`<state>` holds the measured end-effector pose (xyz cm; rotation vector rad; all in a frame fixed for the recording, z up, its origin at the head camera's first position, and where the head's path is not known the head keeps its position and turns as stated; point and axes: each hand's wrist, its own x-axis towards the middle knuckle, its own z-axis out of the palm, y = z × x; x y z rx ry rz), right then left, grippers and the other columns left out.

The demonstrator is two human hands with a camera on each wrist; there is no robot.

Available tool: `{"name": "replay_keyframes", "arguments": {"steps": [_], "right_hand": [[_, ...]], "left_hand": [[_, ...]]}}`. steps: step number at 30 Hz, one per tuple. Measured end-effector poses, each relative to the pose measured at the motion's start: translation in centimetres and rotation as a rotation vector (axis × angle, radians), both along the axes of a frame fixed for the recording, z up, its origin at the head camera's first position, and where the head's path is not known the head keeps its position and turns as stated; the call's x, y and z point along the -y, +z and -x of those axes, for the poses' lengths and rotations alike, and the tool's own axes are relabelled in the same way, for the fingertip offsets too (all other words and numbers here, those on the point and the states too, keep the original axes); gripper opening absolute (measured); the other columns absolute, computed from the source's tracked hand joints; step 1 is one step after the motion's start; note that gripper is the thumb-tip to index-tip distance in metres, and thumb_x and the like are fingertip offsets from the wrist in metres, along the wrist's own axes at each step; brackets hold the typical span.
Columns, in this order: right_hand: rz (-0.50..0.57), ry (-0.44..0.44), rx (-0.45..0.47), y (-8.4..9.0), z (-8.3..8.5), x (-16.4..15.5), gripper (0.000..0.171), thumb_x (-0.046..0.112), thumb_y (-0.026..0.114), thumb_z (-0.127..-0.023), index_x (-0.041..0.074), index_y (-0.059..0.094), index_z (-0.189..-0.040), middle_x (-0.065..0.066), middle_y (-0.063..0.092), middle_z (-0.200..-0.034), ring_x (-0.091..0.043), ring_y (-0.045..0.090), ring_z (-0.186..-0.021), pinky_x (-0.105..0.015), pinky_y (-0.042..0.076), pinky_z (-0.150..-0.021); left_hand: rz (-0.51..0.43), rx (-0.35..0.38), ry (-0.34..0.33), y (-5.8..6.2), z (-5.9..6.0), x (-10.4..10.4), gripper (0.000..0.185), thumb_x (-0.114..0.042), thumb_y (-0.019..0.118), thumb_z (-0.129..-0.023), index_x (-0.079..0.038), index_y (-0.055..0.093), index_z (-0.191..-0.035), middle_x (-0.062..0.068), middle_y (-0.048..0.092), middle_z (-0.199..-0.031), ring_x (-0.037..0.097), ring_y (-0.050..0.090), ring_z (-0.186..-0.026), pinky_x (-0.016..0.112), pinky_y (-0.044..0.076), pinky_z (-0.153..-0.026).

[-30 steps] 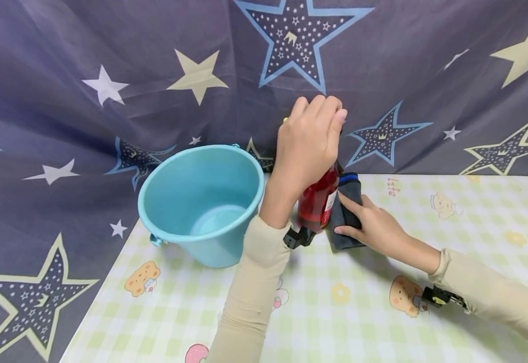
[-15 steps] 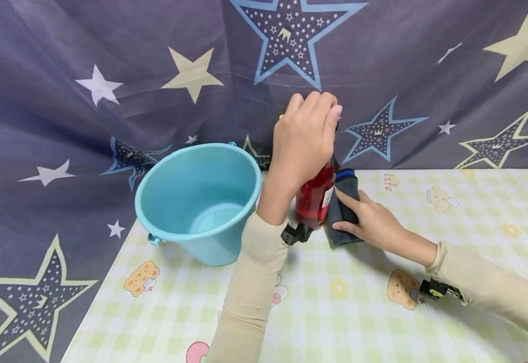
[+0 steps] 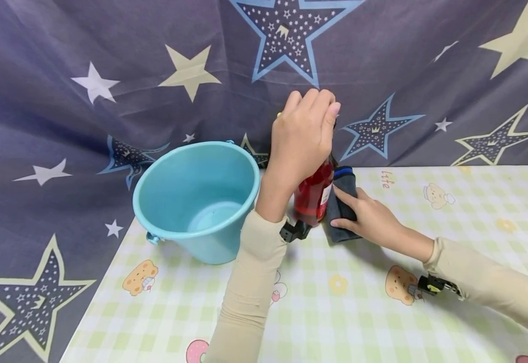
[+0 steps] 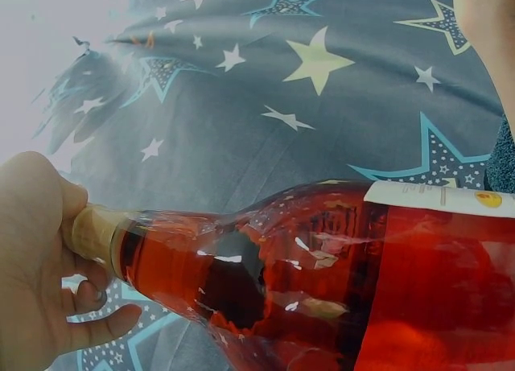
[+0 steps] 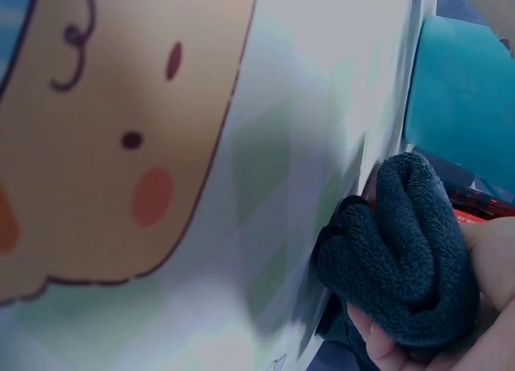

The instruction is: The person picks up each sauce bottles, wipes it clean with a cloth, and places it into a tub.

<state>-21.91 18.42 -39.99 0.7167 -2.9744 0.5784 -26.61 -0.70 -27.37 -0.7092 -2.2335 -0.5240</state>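
Observation:
A red bottle (image 3: 313, 195) with a white label stands on the table near the far edge. My left hand (image 3: 304, 136) grips its neck and top from above; the left wrist view shows the fingers (image 4: 36, 250) curled round the tan cap end of the bottle (image 4: 322, 282). My right hand (image 3: 369, 220) holds a folded dark grey cloth (image 3: 342, 199) with a blue edge against the bottle's right side. In the right wrist view the cloth (image 5: 402, 250) is bunched in that hand's fingers.
A light blue plastic bucket (image 3: 196, 199), with nothing in it, stands just left of the bottle. The table (image 3: 359, 312) has a green checked cover with bear prints. A dark star-patterned curtain (image 3: 110, 75) hangs close behind. Bare tabletop lies in front and to the right.
The hands, bottle and cloth keep their hold and places; only the head view has shifted slightly, so everything sits a little higher and to the left.

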Motion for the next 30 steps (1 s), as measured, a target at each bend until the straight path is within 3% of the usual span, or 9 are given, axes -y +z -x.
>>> {"name": "replay_keyframes", "arguments": {"steps": [9,14,18,22,30], "right_hand": [[-0.001,-0.001,-0.013,-0.1,0.1,0.0,0.078,0.035,0.076,-0.091,0.005,0.041,-0.155,-0.032,0.057,-0.110,-0.015,0.041,-0.050,-0.029,0.035,-0.052],[-0.075,0.011,0.002,-0.1,0.4,0.1,0.077,0.034,0.079,-0.089,0.004,0.046,-0.152,-0.030,0.058,-0.108,-0.018,0.049,-0.057,-0.030,0.039,-0.053],[-0.169,0.041,0.065,0.1,0.9,0.2,0.075,0.035,0.079,-0.089,0.002,0.049,-0.150,-0.036,0.058,-0.119,-0.030,0.064,-0.077,-0.038,0.052,-0.062],[-0.230,0.052,0.158,0.5,1.5,0.3,0.073,0.036,0.078,-0.090,0.004,0.050,-0.149,-0.039,0.054,-0.130,-0.038,0.068,-0.092,-0.046,0.056,-0.073],[-0.336,0.073,0.206,1.4,2.2,0.8,0.066,0.033,0.083,-0.085,0.010,0.060,-0.142,-0.037,0.057,-0.125,-0.039,0.068,-0.093,-0.049,0.057,-0.076]], "left_hand": [[-0.003,0.003,-0.003,0.1,0.0,0.0,0.033,-0.031,0.038,-0.111,-0.011,0.065,-0.113,0.003,0.064,-0.102,0.022,0.050,-0.087,0.030,0.048,-0.069],[-0.003,0.001,-0.001,0.1,-0.1,0.0,0.033,-0.031,0.038,-0.111,-0.011,0.065,-0.113,0.003,0.064,-0.102,0.023,0.050,-0.087,0.030,0.048,-0.069],[-0.003,0.001,-0.003,0.1,-0.1,0.0,0.033,-0.031,0.039,-0.110,-0.011,0.065,-0.114,0.003,0.064,-0.103,0.023,0.050,-0.087,0.030,0.048,-0.069],[0.016,0.000,0.007,0.1,-0.1,0.1,0.033,-0.031,0.038,-0.111,-0.012,0.065,-0.114,0.003,0.064,-0.103,0.023,0.050,-0.088,0.030,0.048,-0.070],[0.042,0.008,0.031,0.3,-0.4,0.2,0.034,-0.033,0.036,-0.111,-0.012,0.063,-0.114,0.002,0.062,-0.101,0.022,0.048,-0.086,0.029,0.047,-0.067]]}}
